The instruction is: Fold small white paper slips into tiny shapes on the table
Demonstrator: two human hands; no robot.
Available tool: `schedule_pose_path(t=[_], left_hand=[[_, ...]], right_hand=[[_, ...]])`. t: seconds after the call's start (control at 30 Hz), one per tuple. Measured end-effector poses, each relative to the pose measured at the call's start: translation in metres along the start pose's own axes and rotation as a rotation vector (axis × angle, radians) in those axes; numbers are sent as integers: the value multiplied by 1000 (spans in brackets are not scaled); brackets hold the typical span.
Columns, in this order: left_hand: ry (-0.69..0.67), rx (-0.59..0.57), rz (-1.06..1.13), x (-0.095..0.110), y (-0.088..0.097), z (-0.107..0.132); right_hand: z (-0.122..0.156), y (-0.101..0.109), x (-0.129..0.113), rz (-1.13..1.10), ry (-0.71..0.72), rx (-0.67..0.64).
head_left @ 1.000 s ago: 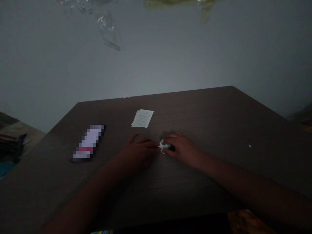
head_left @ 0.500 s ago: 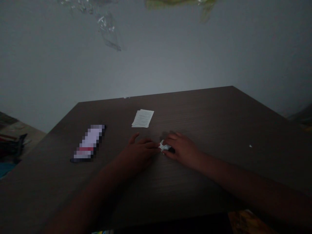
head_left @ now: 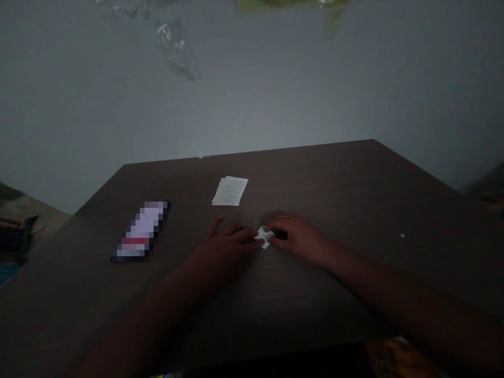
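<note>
A small folded piece of white paper point(head_left: 265, 239) lies on the brown table point(head_left: 323, 184), between my two hands. My left hand point(head_left: 232, 244) reaches in from the left, its thumb and fingertips closed on the paper's left side and one finger raised away from the others. From the right, my right hand point(head_left: 297, 234) pinches the other side between thumb and fingers. Dim light hides the exact folds. Just beyond my hands lies a small stack of printed paper sheets point(head_left: 230, 190).
To the left rests a phone point(head_left: 144, 231) with a blurred-out screen. A tiny white scrap point(head_left: 402, 235) lies toward the right. Behind the table rises a grey wall point(head_left: 275, 94) with clear plastic point(head_left: 175, 50) hanging on it.
The fingers of my right hand have shifted on the folded paper, and more of its white surface shows now. The phone and the stack of sheets stay in place.
</note>
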State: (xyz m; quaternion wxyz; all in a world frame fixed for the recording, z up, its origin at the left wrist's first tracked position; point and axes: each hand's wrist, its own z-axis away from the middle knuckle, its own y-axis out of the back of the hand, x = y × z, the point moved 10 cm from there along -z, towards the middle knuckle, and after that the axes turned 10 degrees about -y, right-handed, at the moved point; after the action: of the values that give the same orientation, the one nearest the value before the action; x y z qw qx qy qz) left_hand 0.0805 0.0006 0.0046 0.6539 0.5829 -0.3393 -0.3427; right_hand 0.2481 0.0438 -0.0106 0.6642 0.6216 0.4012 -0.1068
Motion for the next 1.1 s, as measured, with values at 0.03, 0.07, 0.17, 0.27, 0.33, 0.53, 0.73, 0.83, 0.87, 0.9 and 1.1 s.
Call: schedule_pose_path(t=[0.03,0.07,0.17,0.27,0.33,0.53,0.73,0.83,0.87,0.9,1.1], left_hand=[[0,3,0,0,0,0],[4,9,-2,0,1,0],[17,6,4,-1,1,0],[24,-19,26,-4,-3,-1],[32,-47,30,-7,-6,-2],[-3,-11,6,-7,-3,2],[-21,2,-3,-12,-7,1],[-24,-14,-1,-12,-10,1],[-24,-18,1,-11,-10,1],[-21,-17,1,-10,-10,1],[-17,-44,-26,-1,-15,0]], right_hand=[[0,0,-1,-1,16,-4],[0,0,-3,-4,35,-10],[-1,0,-8,-4,91,-32],[-1,0,-12,11,120,-50],[-1,0,-14,24,123,-47],[1,1,-17,54,116,-46],[1,1,-17,68,114,-52],[1,0,-15,76,111,-48],[0,0,-15,83,110,-50],[0,-1,-15,89,110,-53],[1,-1,-17,102,114,-69]])
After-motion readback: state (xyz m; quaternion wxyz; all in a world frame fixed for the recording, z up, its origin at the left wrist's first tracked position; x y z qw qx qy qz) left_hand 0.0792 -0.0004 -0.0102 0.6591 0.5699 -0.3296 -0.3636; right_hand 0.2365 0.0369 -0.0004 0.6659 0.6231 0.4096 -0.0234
